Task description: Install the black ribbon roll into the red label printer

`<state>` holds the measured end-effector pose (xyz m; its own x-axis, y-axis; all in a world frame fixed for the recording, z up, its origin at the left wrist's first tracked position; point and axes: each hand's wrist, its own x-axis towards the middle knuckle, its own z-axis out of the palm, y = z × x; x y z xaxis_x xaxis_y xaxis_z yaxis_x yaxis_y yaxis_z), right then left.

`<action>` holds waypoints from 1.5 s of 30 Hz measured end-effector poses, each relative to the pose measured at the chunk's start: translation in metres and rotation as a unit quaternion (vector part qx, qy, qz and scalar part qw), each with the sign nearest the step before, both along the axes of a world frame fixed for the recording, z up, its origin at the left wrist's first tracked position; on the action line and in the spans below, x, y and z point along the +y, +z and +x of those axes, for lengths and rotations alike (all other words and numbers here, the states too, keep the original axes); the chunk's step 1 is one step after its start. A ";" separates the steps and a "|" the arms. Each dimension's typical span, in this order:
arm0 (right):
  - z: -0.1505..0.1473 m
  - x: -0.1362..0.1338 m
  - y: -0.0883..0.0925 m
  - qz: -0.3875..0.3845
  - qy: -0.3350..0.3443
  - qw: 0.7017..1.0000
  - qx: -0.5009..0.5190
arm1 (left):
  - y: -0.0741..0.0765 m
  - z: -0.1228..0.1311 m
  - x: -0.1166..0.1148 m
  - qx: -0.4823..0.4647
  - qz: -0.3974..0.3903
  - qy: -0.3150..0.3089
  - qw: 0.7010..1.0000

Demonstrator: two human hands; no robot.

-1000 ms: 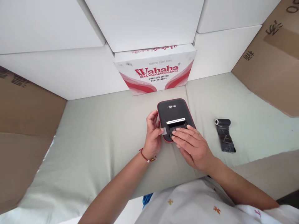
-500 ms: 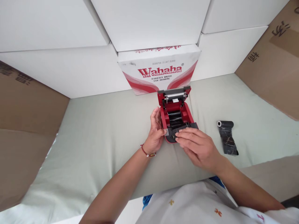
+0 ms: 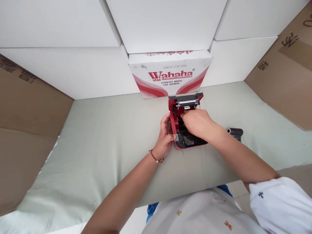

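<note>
A red and black label printer (image 3: pixel 175 126) stands on the cloth in front of me, its lid (image 3: pixel 173 104) tipped up and back to show a roller. My left hand (image 3: pixel 164 141) grips the printer's left side, thumb on the front corner and fingers along the outer wall. Over the open body, my right hand (image 3: pixel 198 122) reaches in near the hinge with curled fingers. Its fingertips are partly hidden, and what they pinch cannot be made out. Shiny black film (image 3: pixel 191 139) shows across the front of the body. To the right lies a black ribbon roll (image 3: pixel 236 132), partly covered by my forearm.
A white and red water carton (image 3: pixel 170 76) stands right behind the raised lid, against white boxes (image 3: pixel 97 71). Brown cardboard panels rise at the left (image 3: pixel 26 130) and right (image 3: pixel 290 74). Pale green cloth (image 3: pixel 102 139) covers the table.
My right hand has moved from the printer's front edge up and back into the body near the hinge. My forearm now covers part of the ribbon roll. The left hand keeps its grip.
</note>
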<state>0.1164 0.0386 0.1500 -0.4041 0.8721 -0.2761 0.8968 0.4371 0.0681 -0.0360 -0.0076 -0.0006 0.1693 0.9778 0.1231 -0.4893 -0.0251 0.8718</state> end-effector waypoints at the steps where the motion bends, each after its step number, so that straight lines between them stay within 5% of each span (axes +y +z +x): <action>1: -0.002 0.002 -0.002 -0.007 -0.005 1.000 -0.007 | -0.001 0.000 0.000 0.000 0.001 0.001 1.000; 15: 0.029 -0.024 -0.004 0.032 -0.070 0.994 0.077 | -0.001 0.001 0.002 -0.014 0.001 0.007 1.000; 24: 0.003 0.007 -0.005 -0.026 -0.045 0.999 -0.001 | -0.003 0.000 0.003 -0.015 -0.009 0.005 1.000; 33: 0.008 -0.013 -0.002 0.008 -0.087 0.994 0.063 | -0.007 0.000 0.005 -0.015 0.007 0.002 1.000; 36: 0.031 -0.034 0.007 -0.003 -0.095 0.977 0.193 | -0.007 0.000 0.005 -0.019 0.009 0.000 1.000; 40: 0.097 -0.061 0.015 -0.005 -0.168 0.876 0.452 | -0.007 0.000 0.005 -0.026 0.012 -0.002 1.000; 42: 0.130 -0.069 0.010 -0.001 -0.213 0.848 0.486 | -0.006 -0.001 0.005 -0.025 0.010 -0.002 1.000; 45: 0.158 -0.075 -0.015 -0.095 -0.238 0.852 0.456 | -0.006 -0.001 0.005 -0.022 0.001 -0.001 1.000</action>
